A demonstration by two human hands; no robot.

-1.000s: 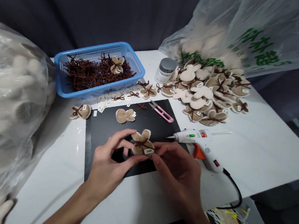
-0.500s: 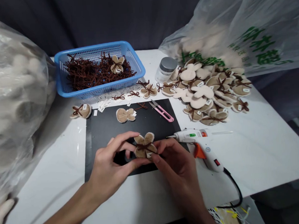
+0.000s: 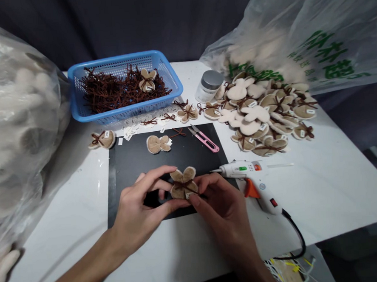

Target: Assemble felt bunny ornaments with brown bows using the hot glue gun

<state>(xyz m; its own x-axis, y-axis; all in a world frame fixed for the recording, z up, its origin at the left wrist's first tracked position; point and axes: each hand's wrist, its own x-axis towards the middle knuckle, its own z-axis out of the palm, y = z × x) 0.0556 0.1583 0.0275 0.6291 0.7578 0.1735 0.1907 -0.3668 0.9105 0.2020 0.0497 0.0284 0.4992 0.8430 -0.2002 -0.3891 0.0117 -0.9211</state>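
Observation:
A small tan plush bunny piece (image 3: 182,183) with a brown bow and a white label is held over the black mat (image 3: 129,161). My left hand (image 3: 138,212) pinches its left side between thumb and fingers. My right hand (image 3: 222,207) grips its lower right edge, the thumb pressing on the label. A white glue gun (image 3: 251,175) lies just right of my right hand, nozzle pointing left. Another plain bunny piece (image 3: 157,144) lies on the mat further back, next to pink thread snips (image 3: 204,139).
A blue basket (image 3: 172,80) of brown bows stands at the back. A heap of finished bunny pieces (image 3: 263,111) and a grey-lidded jar (image 3: 209,86) sit at the right, below a plastic bag (image 3: 297,36). Another filled bag (image 3: 18,126) crowds the left. The glue gun's cord (image 3: 296,236) runs off the front edge.
Both hands have lowered the bunny piece slightly toward the mat and my right thumb has closed over the label. Nothing else has moved.

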